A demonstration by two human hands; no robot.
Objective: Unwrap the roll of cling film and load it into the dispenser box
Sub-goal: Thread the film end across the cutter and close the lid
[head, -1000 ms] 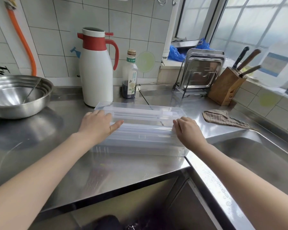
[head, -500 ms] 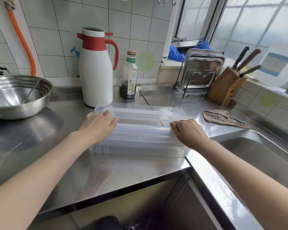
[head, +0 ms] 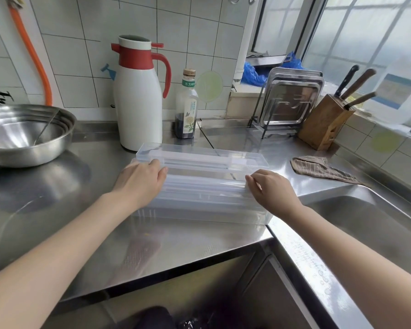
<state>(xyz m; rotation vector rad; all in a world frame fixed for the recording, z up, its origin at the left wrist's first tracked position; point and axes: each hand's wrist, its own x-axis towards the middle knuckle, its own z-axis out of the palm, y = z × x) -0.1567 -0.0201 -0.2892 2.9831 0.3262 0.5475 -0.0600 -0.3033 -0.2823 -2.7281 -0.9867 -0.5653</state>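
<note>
A clear plastic dispenser box (head: 199, 205) lies lengthwise on the steel counter, its lid (head: 199, 155) folded open toward the wall. Inside it lies the pale cling film roll (head: 204, 184), running left to right. My left hand (head: 141, 180) rests over the roll's left end, fingers curled down onto it. My right hand (head: 269, 189) covers the right end, fingertips on the roll. Both ends of the roll are hidden under my hands, and I see no wrapper.
A white and red thermos jug (head: 138, 96) and a dark bottle (head: 186, 108) stand behind the box. A steel bowl (head: 26, 136) sits at left. A tray rack (head: 290, 103), knife block (head: 325, 122) and brown cloth (head: 318, 167) are at right, beside the sink (head: 377, 229).
My left index finger, stretched along the roll a second ago, has curled in. My right hand has slid slightly lower on the roll's right end. The box has stayed put.
</note>
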